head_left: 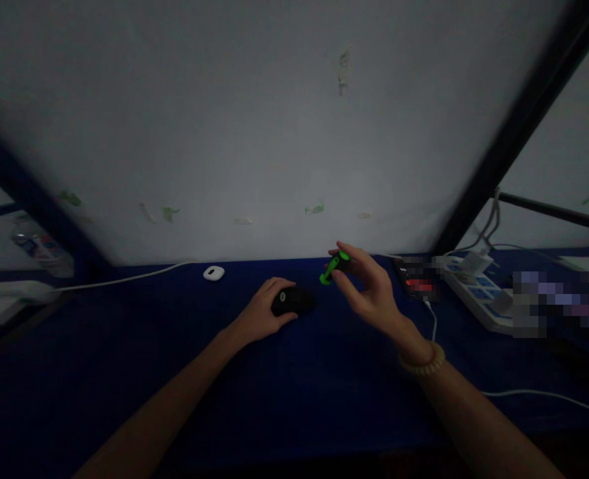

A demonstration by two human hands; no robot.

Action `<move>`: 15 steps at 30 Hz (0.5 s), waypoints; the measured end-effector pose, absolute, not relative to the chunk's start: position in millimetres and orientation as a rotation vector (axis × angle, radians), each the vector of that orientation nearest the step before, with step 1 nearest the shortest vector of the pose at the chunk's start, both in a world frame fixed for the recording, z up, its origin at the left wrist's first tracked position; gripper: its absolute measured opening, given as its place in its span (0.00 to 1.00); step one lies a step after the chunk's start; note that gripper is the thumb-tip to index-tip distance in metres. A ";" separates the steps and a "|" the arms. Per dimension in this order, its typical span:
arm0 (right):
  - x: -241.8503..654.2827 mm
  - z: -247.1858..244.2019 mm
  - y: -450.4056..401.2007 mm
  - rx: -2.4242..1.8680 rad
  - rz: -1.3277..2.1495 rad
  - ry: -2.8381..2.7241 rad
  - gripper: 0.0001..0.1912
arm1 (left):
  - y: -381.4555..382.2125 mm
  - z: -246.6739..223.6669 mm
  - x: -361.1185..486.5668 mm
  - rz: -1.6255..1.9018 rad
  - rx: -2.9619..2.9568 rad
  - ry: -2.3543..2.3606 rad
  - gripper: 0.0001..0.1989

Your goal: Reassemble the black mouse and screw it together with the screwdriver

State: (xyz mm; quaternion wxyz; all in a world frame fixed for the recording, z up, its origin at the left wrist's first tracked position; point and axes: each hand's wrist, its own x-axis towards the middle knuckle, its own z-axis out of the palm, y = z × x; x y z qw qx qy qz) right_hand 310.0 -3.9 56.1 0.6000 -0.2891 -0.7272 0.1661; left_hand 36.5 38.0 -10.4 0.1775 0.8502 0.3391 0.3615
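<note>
On the dark blue table lies a black computer mouse (294, 301), and my left hand (268, 309) is closed round its near left end, fingers along one side and thumb along the other. Above the table, to the right of the mouse, my right hand (367, 283) pinches a small green and black object (333, 267) between thumb and fingers. The green part points down and left, apart from the mouse. What exactly the small object is cannot be made out. A beaded band circles my right wrist.
A small white case (213, 273) lies near the wall at left. At right are a phone (417, 279) on a white cable, a power strip (478, 299) with plugs and a blurred-out item. A plastic bottle (42, 249) stands far left. Dark frame posts slant at both sides.
</note>
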 end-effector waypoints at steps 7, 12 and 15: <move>313.0 52.7 4.2 -0.698 0.451 -1.594 0.27 | 34.6 -13.1 35.7 1.050 2.381 0.991 0.31; 314.1 53.2 7.7 -0.745 0.436 -1.423 0.25 | 34.2 -14.6 34.7 1.054 2.373 1.003 0.32; 318.4 52.9 13.1 -0.811 0.377 -1.250 0.25 | 33.4 -12.8 33.7 1.043 2.375 1.003 0.31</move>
